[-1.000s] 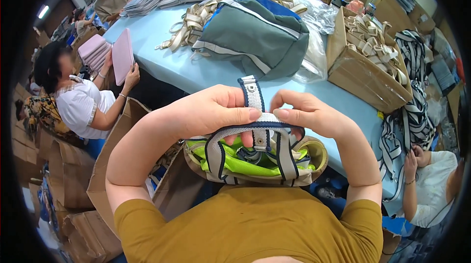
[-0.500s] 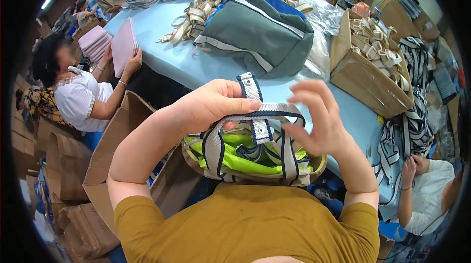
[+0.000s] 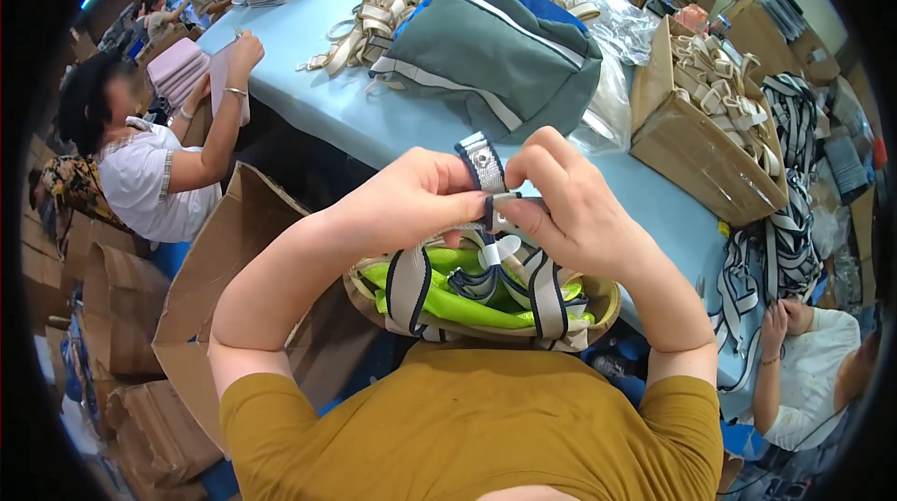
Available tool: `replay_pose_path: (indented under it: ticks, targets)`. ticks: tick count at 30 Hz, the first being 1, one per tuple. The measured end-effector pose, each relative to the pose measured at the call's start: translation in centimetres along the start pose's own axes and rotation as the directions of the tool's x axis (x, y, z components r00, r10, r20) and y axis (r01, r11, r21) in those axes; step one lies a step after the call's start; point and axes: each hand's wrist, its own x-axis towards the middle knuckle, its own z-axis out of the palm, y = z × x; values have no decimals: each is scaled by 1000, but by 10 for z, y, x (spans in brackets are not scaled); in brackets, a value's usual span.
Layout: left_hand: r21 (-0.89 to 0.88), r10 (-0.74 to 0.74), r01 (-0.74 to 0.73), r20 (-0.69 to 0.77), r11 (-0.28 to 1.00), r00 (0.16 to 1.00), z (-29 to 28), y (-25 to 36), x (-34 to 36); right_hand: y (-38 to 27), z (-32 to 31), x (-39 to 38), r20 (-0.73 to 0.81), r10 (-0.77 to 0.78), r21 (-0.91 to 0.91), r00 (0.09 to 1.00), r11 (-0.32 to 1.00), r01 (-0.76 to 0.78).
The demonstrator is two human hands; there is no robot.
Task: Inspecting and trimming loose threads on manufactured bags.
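A bag point(image 3: 609, 307) with a beige edge and lime-green lining point(image 3: 439, 303) hangs or rests against my front, its mouth upward. Its grey webbing handles point(image 3: 408, 291) with navy edging rise to my hands. Pinched by my left hand point(image 3: 416, 200) are the gathered handles and a short grey snap tab point(image 3: 483, 164), whose upper end with a metal snap sticks up. My right hand point(image 3: 584, 211) has thumb and fingers closed on the tab's folded lower end, beside the left fingertips. A small white tag point(image 3: 505, 250) dangles beneath. The handles' crossing point is mostly hidden by my fingers.
On the blue table point(image 3: 308, 132) lie a grey-green bag point(image 3: 486, 62), beige straps point(image 3: 378, 24) and a carton of straps point(image 3: 696, 141). Striped webbing point(image 3: 794, 193) hangs at right. An open carton point(image 3: 201, 314) stands left. Co-workers sit on both sides.
My right hand has closed in from the right onto the tab, whose lower end is now folded up. The co-worker at left has raised one hand along the pink panel.
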Motion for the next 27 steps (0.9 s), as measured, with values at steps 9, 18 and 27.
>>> replay_pose_path:
  ticks: [9, 18, 27]
  targets:
    - [60, 69, -74, 79, 995, 994, 5, -2, -2, 6, -10, 10, 561, 401, 503, 725, 531, -682]
    - [92, -83, 77, 57, 993, 995, 10, 7, 6, 16, -5, 8, 430, 369, 717, 824, 415, -560]
    - [-38, -213, 220, 131, 975, 968, 11, 1, 11, 21, -26, 5, 456, 438, 521, 775, 575, -631]
